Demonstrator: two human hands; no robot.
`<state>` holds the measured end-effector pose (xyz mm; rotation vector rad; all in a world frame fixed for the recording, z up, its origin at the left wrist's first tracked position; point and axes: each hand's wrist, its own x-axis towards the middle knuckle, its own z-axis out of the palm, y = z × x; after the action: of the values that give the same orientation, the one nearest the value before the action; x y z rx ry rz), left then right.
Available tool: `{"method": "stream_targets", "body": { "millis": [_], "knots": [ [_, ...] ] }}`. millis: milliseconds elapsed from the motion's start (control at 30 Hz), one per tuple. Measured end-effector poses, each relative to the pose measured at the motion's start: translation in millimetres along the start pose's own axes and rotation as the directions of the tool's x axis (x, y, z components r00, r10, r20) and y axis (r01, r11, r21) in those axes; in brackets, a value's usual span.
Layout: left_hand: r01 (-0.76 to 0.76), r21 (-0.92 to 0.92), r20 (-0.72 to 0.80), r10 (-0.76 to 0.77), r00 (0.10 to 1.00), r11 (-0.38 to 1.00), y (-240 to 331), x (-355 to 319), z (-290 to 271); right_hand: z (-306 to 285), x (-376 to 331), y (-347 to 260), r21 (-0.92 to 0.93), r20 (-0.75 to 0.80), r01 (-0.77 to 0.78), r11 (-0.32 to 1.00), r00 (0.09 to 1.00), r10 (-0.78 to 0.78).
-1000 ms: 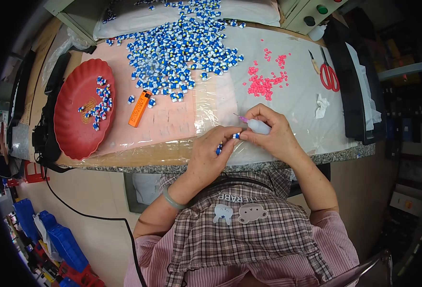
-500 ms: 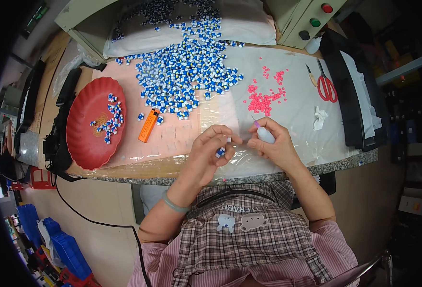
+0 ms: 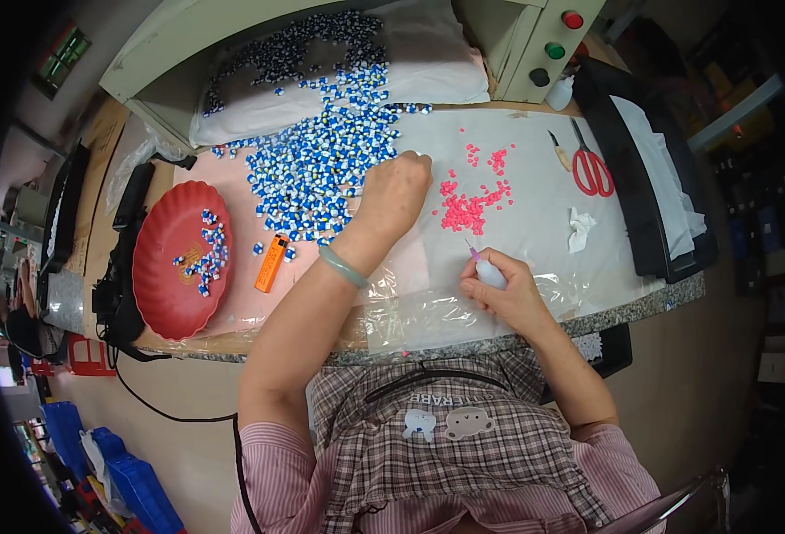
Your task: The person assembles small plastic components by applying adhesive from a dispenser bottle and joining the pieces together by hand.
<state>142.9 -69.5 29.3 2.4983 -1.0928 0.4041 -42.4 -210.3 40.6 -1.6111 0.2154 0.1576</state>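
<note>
My left hand reaches forward to the right edge of a big heap of small blue and white pieces, fingers curled down on the clear plastic sheet; whether it grips a piece is hidden. A green bangle sits on that wrist. My right hand rests near the table's front edge, closed around a small white bottle with a thin pink-tipped nozzle. A cluster of small pink pieces lies just beyond the nozzle.
A red dish holding several blue and white pieces stands at the left, an orange lighter beside it. Red-handled scissors, a small blade and a crumpled tissue lie at the right, by a black tray.
My left hand has left the right hand near the table edge and stretched forward to the blue and white heap. The right hand still holds the bottle.
</note>
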Motion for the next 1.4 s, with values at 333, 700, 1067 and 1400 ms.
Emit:
{"method": "stream_targets", "body": {
  "millis": [333,700,1067,1400],
  "knots": [
    [0.079,-0.241,-0.131,-0.113,0.985,0.967,6,-37,-21,-4,1,3,0.010,-0.028,0.016,1.000,0.999,-0.015],
    [0.117,-0.266,0.026,-0.114,0.993,0.957,12,-66,-27,5,13,5,-0.085,-0.107,0.122,0.989,0.986,-0.131],
    [0.351,-0.686,0.261,-0.235,0.936,0.637,38,-83,-41,15,11,3,-0.028,-0.174,0.120,0.992,0.977,-0.123],
    [0.511,-0.837,0.547,-0.253,0.798,-0.196,59,-110,-31,22,16,9,-0.100,-0.189,0.258,0.961,0.943,-0.273]
  ]
}}
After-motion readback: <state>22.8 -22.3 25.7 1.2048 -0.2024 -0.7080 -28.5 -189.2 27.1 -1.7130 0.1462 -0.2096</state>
